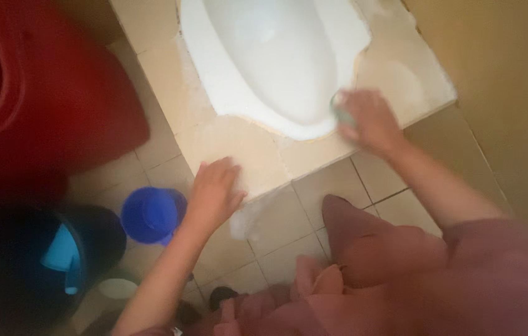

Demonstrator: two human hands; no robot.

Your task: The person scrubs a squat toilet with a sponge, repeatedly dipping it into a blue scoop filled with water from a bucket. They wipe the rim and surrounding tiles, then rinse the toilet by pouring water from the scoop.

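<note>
Head view looking straight down, so I'm getting a squat toilet pan (pixel 276 56), white, set into a raised tiled platform (pixel 401 68) that fills the far middle of the shot. From where I'm watching, the right hand (pixel 370 121) sits right at the near-right rim of the pan, fingers curled down over a small greenish scrubber (pixel 338 107) pressed against the rim edge. It's blurry, so I can only see a sliver of the scrubber poking out on the left of the fingers.

Left hand (pixel 214 190) is flat on the near edge of the platform, fingers spread and holding nothing, palm right at the step where the platform drops to the floor tiles (pixel 276 236).

Room-wise it's tight on the left: a big red tub (pixel 59 93) crowds the far left, just beside the platform's left edge. Near left there's a blue scoop (pixel 152 214) close to the left wrist, and a dark bucket (pixel 27 261) beside it with a light blue dipper (pixel 65 255) inside. On the right a plain wall (pixel 513 74) runs close along the platform. Pink clothing (pixel 401 274) covers the near right.
</note>
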